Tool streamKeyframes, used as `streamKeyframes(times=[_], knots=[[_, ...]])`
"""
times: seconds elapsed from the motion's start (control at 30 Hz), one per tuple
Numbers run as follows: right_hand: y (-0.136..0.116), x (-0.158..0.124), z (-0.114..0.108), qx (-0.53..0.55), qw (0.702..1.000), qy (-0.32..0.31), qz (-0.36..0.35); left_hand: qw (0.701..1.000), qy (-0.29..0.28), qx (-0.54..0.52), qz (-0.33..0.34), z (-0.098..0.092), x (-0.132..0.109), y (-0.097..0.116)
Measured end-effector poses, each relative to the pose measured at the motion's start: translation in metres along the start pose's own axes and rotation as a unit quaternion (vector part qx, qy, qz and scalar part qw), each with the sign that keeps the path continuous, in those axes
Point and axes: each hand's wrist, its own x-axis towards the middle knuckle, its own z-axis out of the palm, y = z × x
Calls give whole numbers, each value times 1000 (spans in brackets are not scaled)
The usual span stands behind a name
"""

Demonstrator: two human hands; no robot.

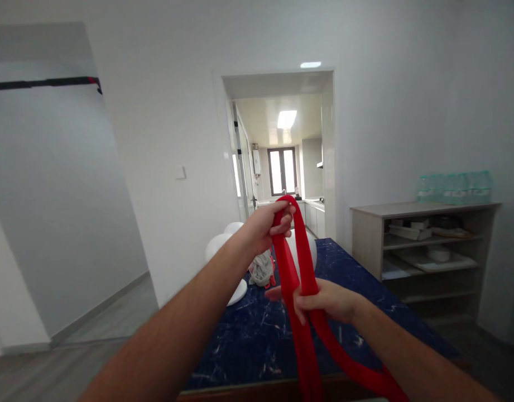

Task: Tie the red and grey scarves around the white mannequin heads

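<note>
A long red fabric strip (307,262) hangs in a loop over the near part of the table. My left hand (277,223) is closed on the top of the loop, pinching it where it folds over. Lower down, my right hand (323,301) grips one length of the strip between thumb and fingers, and some of its fingers reach behind the other length. Both lengths run down past the table's front edge, one curving off to the lower right. Behind my hands lies a bundle of grey cord or cloth (262,271), partly covered by my left hand.
White rounded objects (217,245) and a white disc (239,293) stand on the dark blue marbled table (257,346). At right is a wooden shelf unit (368,234) with several water bottles (453,187) on top. Beyond the table, a doorway (334,156) opens onto a kitchen.
</note>
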Motion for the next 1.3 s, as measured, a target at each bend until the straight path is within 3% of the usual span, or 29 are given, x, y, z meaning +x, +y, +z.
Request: streamKeyframes(times=[0.13,0.23,0.37,0.57,0.7,0.9,1.07,1.2,1.3], knots=[[13,5,13,49,994,-98,3,990,48,-34,130,0,2,21],[10,0,5,81,995,-63,-7,972,97,-34,214,-11,1,34],[0,-7,-10,97,995,-9,-28,951,158,-2,267,-33,1,43],[-10,-8,-15,105,993,15,-47,917,148,106,354,-65,10,41],[-8,-7,-15,104,993,29,-48,890,143,149,406,-70,10,44],[-1,-11,-21,92,994,44,-35,866,133,233,421,-62,1,50],[5,-25,-32,90,994,59,-24,860,160,218,432,-71,4,48],[2,-50,-55,88,994,70,-6,864,198,186,425,-87,9,37],[-5,-77,-81,96,990,100,-10,879,207,154,401,-98,10,18]])
